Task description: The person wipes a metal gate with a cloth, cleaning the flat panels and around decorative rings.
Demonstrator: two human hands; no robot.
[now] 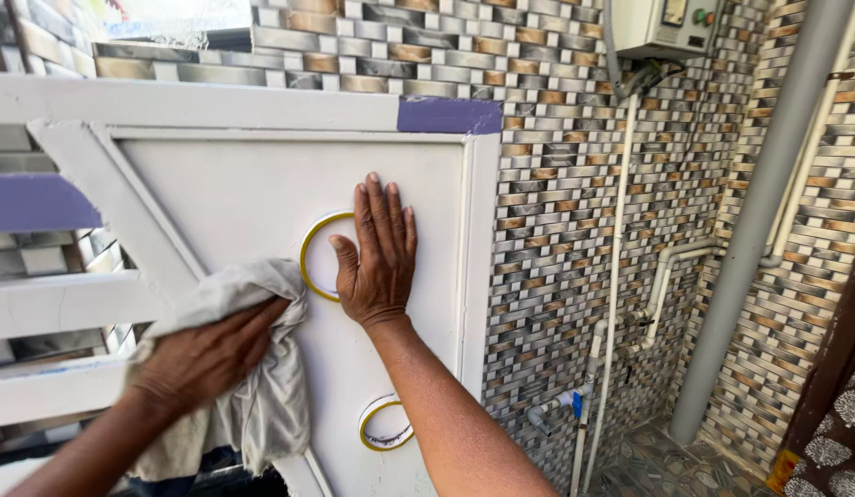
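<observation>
I see my left hand point(202, 354) closed around a grey cloth point(261, 396), the fingers bunching it and pressing it against the white gate point(225, 202), low on the panel and left of its middle. The cloth hangs down from the hand in loose folds. My right hand point(379, 253) is open and flat, fingers together and pointing up, the palm resting on the same panel; it grips nothing. It covers the right part of a yellow ring point(309, 253) on the panel. A second yellow ring point(383, 425) sits lower, just beside my right forearm. The gate frame has two purple patches point(448, 116). To the right is a tiled wall point(556, 230) with white pipes point(616, 276) and one thick grey pipe point(759, 221).
</observation>
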